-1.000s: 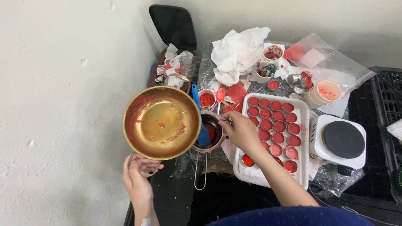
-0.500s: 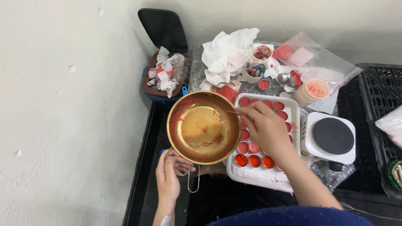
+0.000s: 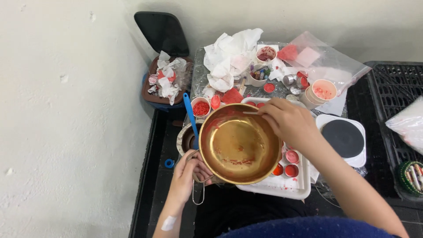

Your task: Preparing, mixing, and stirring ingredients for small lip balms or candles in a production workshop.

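My left hand (image 3: pixel 188 174) grips the wire handle of a gold metal pan (image 3: pixel 238 143), holding it tilted above a white tray (image 3: pixel 282 187). Thin red streaks mark the pan's inside. My right hand (image 3: pixel 288 123) rests at the pan's far rim and pinches a thin pale stick (image 3: pixel 250 113) that reaches over the rim. The tray holds several small round tins of red paste (image 3: pixel 291 170), mostly hidden behind the pan. A steel pot (image 3: pixel 187 139) with a blue-handled tool (image 3: pixel 189 110) stands just left of the pan.
A small white hot plate with a black top (image 3: pixel 343 139) sits right of the tray. Crumpled tissues (image 3: pixel 229 59), cups and red-stained containers crowd the back. A bin full of tissue (image 3: pixel 165 81) stands at the left. A black crate (image 3: pixel 396 114) lies at the right.
The pan has travelled rightward from beside the tray to above it, carried by my left hand. My right hand moved from the steel pot to the pan's far rim.
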